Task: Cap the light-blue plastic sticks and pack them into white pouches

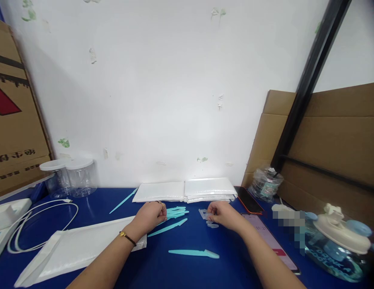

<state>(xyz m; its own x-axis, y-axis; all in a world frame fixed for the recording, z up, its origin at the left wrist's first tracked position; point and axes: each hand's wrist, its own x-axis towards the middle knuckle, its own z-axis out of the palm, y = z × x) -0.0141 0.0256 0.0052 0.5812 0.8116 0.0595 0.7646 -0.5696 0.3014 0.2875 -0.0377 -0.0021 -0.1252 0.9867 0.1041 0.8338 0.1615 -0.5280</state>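
Observation:
My left hand (152,214) has its fingers closed at the left end of a small pile of turquoise razors (177,212); what its fingertips hold is hidden. Another razor (168,227) lies just below the pile, and a single one (193,253) rests nearer to me. Small clear plastic caps (212,225) lie under and beside my right hand (217,212), whose fingers are bent together; anything between them is too small to make out. A white padded envelope (81,249) lies beneath my left wrist.
Two stacks of white envelopes (158,192) stand against the wall, with a razor (123,200) to their left. Lidded clear jars (81,178) and a white cable (39,204) are at left. Phones (250,200) and a water bottle (337,249) sit at right.

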